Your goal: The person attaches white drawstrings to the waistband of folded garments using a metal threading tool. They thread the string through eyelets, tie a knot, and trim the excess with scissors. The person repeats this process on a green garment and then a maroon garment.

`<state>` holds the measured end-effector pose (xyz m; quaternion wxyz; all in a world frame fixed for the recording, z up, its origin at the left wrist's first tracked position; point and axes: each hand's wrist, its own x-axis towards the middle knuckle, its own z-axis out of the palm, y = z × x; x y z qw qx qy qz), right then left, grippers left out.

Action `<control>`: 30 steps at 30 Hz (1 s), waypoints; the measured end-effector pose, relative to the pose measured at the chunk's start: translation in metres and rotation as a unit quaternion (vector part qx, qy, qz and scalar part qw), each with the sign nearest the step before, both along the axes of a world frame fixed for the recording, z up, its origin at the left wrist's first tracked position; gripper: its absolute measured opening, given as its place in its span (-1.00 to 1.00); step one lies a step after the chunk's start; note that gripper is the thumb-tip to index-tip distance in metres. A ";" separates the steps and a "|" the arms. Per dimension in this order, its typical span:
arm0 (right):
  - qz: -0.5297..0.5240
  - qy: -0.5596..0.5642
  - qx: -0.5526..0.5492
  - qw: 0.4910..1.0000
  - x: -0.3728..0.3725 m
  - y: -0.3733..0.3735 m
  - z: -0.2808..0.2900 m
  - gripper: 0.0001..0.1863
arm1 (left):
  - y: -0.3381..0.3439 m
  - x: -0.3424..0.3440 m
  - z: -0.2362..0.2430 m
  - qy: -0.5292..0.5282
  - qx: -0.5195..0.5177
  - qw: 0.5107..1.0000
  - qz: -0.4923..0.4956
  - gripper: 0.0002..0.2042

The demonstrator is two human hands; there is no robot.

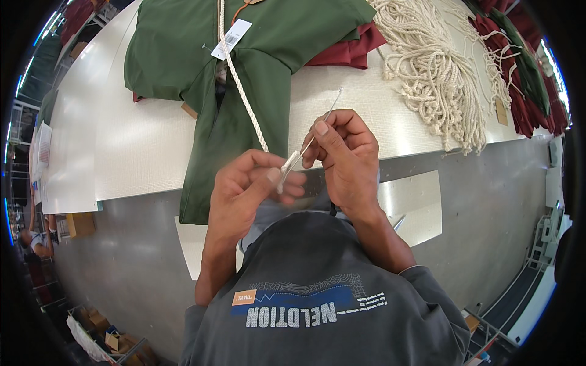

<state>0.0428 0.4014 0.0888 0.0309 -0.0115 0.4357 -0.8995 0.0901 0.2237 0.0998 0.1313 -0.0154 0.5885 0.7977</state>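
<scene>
Near the table's front edge, my left hand (244,186) pinches the end of a white braided cord (249,111). That hand is slightly blurred by motion. A thin metal rod (333,106) is gripped between the thumb and fingers of my right hand (348,155). Its lower part meets the cord end at my left fingers; whether it passes through the cord I cannot tell. From there the cord runs up over a dark green garment (262,70), which hangs over the table edge. A white paper tag (231,39) lies on the garment, beside the cord.
On the white table (342,100), a large bundle of white cords (436,79) with knotted ends lies to the right. Dark red fabric (348,49) shows under the green garment. More red and green garments (519,73) lie at the far right. Below is a grey floor (134,256).
</scene>
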 end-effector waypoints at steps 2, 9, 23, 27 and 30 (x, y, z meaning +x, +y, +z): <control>0.002 -0.016 -0.005 1.000 -0.001 0.000 -0.001 -0.85 | 0.000 0.000 0.000 -0.004 0.008 1.000 -0.003 -0.81; 0.034 -0.057 -0.036 0.997 -0.003 0.001 -0.006 -0.86 | 0.001 0.000 0.000 -0.015 0.026 0.999 -0.009 -0.80; 0.036 -0.044 -0.048 0.997 -0.002 0.001 -0.009 -0.86 | -0.002 -0.001 -0.003 -0.040 0.073 0.996 -0.029 -0.78; 0.048 -0.052 -0.036 0.997 -0.002 0.000 -0.009 -0.86 | -0.002 0.000 -0.004 -0.048 0.074 0.996 -0.026 -0.77; 0.049 -0.056 -0.033 0.997 -0.002 -0.001 -0.010 -0.86 | -0.001 -0.001 -0.004 -0.052 0.078 0.995 -0.030 -0.77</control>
